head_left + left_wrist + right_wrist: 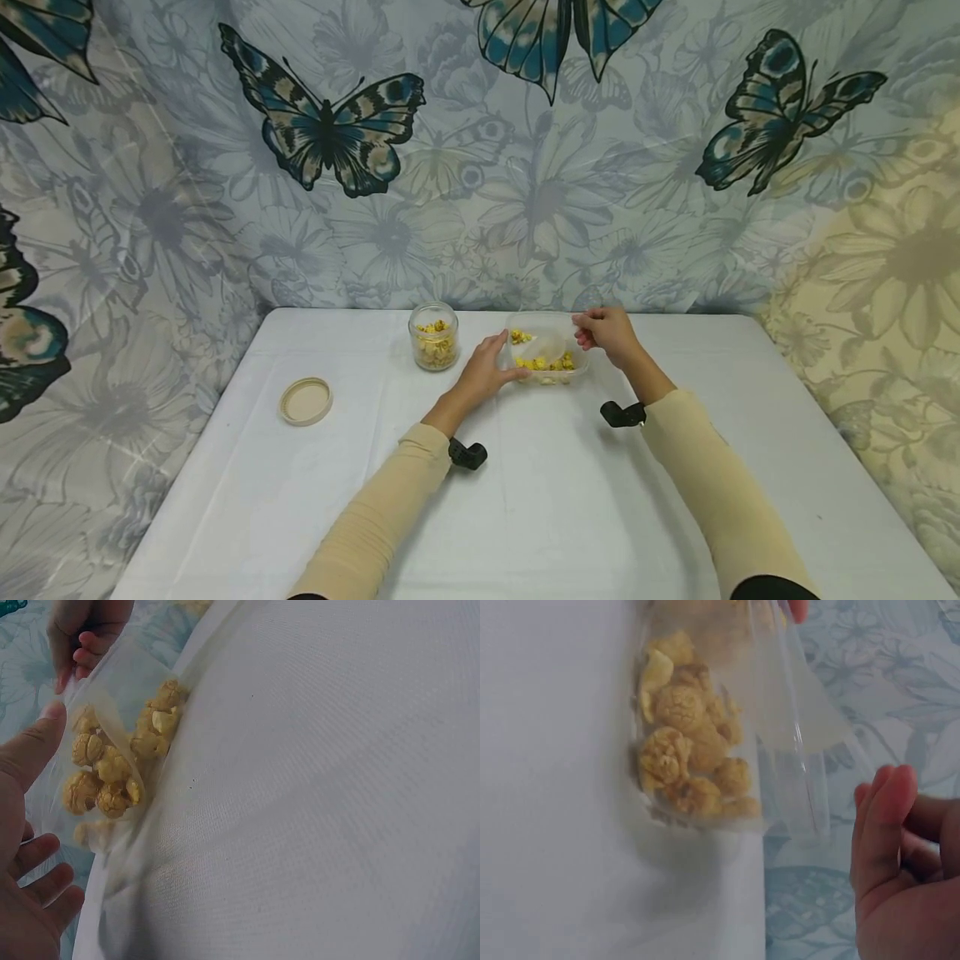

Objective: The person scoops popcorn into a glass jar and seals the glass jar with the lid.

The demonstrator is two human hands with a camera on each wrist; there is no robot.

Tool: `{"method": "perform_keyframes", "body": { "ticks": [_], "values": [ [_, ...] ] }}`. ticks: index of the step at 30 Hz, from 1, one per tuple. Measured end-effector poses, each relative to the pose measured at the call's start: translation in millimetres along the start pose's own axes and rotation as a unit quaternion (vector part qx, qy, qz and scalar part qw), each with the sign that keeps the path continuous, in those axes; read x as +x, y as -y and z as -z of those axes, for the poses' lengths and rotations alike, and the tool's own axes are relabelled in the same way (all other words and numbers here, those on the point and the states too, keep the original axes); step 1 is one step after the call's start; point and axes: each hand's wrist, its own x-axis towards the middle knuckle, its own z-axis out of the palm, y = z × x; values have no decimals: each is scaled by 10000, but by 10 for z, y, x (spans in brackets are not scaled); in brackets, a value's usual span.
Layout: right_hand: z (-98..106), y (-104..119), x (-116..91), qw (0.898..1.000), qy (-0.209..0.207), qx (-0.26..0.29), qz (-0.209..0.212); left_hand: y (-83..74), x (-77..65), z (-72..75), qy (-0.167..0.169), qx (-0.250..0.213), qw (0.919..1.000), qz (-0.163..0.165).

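A clear plastic container holding yellow popcorn stands near the table's back edge. My left hand is at its left side, with the thumb along the rim and the other fingers loosely extended beside the wall. Over the container's right end, my right hand pinches the thin end of a translucent, whitish scoop. The wide part of that scoop lies inside the container among the popcorn. A glass jar, partly filled with popcorn, stands open to the left of my left hand.
A round pale lid lies on the white-covered table, left of the jar. Behind the table hangs a butterfly-patterned cloth. Dark cameras stick out from both wrists.
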Motion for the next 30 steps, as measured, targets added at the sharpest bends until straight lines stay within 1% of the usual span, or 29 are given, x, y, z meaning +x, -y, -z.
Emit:
{"method": "perform_keyframes", "body": {
  "ticks": [4, 6, 10, 14, 20, 27, 30],
  "values": [
    [-43, -17, -43, 9978, -357, 397, -402, -16, -8, 21, -62, -19, 10000, -67],
    [-66, -14, -64, 9954, -509, 610, -538, -23, -8, 29, -94, -38, 9999, -74],
    [-93, -20, -85, 9899, -677, 1002, -734, -18, -4, 32, -107, -43, 9999, -80],
    [-101, -43, -90, 9849, -730, 1297, -883, -2, -6, 30, -78, -13, 9999, -118],
    [-85, -81, -76, 9797, -744, 1591, -963, 7, -11, 41, -54, -80, 9998, -151],
    [-51, -113, -78, 9750, -739, 1819, -1044, 10, -10, 21, 21, -71, 10000, -39],
    [-38, -134, -74, 9708, -708, 2036, -1048, 11, -11, 8, 37, -72, 10000, 22]
  ]
}}
